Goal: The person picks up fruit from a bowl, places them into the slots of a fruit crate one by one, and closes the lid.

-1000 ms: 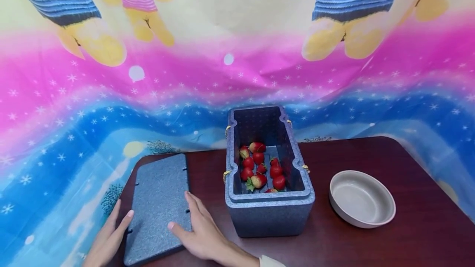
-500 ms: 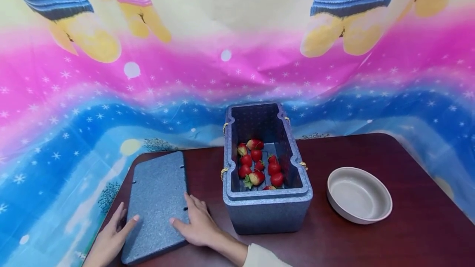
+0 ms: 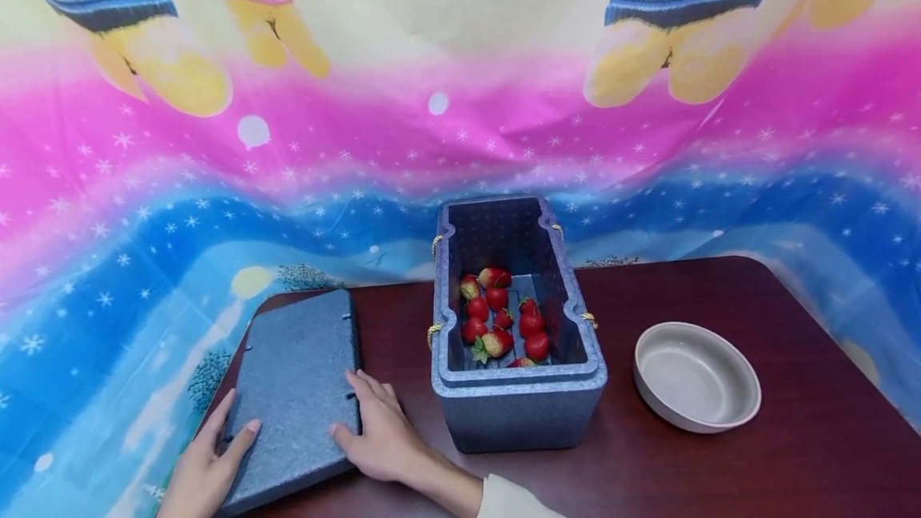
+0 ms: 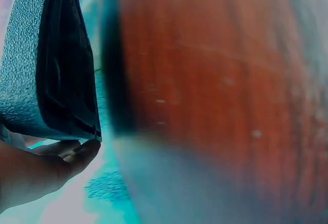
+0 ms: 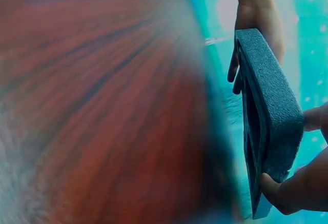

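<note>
A grey foam lid (image 3: 295,390) is held between both hands at the left of the table. My left hand (image 3: 205,462) grips its left edge, thumb on top. In the left wrist view the fingers of that hand (image 4: 36,172) curl under the lid's rim (image 4: 23,55). My right hand (image 3: 381,430) grips the right edge near a small black notch, thumb on the top face. The right wrist view shows the lid (image 5: 271,90) raised off the table, its recessed underside visible, with right-hand fingertips (image 5: 274,190) on the lower edge.
A matching grey foam box (image 3: 518,418) with yellow rope loops stands uncovered right of the lid. Several strawberries (image 3: 496,298) lie inside it. A shallow beige bowl (image 3: 694,378) sits farther right on the dark red table (image 3: 669,294). A printed cloth (image 3: 403,142) hangs behind.
The fingers have closed round the lid's edges. The lid has come up off the table and shifted slightly left, showing more of its right side. The box and bowl stay put.
</note>
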`<state>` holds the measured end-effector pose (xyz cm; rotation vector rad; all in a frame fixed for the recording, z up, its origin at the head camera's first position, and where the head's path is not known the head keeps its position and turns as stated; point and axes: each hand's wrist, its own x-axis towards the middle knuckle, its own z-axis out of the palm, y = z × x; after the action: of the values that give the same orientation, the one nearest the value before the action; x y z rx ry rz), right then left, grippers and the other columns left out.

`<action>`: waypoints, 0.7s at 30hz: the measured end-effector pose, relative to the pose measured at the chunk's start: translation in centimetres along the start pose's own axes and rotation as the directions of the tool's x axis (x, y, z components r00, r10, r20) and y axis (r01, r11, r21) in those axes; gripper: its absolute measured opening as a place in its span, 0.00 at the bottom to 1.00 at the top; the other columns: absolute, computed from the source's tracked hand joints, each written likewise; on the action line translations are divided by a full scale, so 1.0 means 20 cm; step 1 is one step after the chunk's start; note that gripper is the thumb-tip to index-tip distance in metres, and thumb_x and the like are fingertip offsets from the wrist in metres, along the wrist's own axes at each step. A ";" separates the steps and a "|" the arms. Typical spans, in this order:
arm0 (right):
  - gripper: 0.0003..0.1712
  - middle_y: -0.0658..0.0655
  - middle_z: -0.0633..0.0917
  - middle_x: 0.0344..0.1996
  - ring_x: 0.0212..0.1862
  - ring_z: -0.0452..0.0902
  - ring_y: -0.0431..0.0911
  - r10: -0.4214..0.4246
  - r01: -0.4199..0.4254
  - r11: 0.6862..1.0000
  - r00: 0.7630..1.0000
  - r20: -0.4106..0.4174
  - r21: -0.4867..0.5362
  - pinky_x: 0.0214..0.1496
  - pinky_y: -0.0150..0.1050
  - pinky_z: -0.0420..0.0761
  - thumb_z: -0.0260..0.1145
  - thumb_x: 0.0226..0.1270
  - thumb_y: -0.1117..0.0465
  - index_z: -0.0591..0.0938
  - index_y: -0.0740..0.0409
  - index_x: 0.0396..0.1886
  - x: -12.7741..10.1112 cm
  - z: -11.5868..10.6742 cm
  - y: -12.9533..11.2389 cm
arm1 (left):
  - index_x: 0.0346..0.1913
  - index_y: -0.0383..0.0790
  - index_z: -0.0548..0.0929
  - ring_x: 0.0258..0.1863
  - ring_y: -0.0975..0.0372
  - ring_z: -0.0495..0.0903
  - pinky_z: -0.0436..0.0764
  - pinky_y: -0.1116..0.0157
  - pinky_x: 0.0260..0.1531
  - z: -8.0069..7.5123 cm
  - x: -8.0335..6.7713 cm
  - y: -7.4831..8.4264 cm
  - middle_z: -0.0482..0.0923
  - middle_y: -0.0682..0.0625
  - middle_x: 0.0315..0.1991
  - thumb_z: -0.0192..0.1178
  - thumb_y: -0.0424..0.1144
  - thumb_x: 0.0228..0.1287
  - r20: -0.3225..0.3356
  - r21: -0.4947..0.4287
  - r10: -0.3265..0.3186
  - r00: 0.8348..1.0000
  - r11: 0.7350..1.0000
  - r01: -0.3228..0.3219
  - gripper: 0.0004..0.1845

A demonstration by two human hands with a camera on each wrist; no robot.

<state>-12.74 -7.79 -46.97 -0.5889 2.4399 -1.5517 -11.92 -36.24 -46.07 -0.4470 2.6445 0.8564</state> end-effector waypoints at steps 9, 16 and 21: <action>0.39 0.47 0.66 0.84 0.84 0.62 0.52 -0.060 0.060 0.998 0.998 -0.002 -0.035 0.83 0.52 0.69 0.68 0.74 0.46 0.71 0.48 0.82 -0.14 -0.15 -0.23 | 0.88 0.58 0.36 0.84 0.32 0.48 0.59 0.41 0.82 -0.09 -0.24 0.08 0.34 0.38 0.88 0.53 0.70 0.77 -0.136 -0.321 -0.110 0.985 0.945 0.061 0.51; 0.39 0.50 0.65 0.84 0.80 0.65 0.43 -0.183 0.177 0.979 0.982 -0.044 -0.103 0.77 0.40 0.75 0.68 0.75 0.47 0.71 0.51 0.82 -0.24 -0.24 -0.37 | 0.86 0.69 0.52 0.86 0.69 0.49 0.59 0.92 0.62 -0.11 -0.40 0.16 0.43 0.71 0.86 0.64 0.55 0.78 -0.346 -0.424 -0.114 0.931 0.904 -0.047 0.43; 0.39 0.47 0.65 0.84 0.79 0.66 0.41 -0.241 0.230 0.966 0.967 -0.083 -0.121 0.76 0.42 0.76 0.69 0.75 0.47 0.71 0.50 0.82 -0.28 -0.34 -0.43 | 0.86 0.67 0.52 0.81 0.78 0.51 0.60 0.93 0.58 -0.15 -0.47 0.23 0.46 0.79 0.82 0.65 0.52 0.78 -0.388 -0.353 -0.032 0.921 0.928 -0.117 0.43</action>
<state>-8.14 -2.92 -36.58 -0.8726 2.6236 -1.5704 -5.93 -32.68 -37.83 -0.7205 2.8505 1.4264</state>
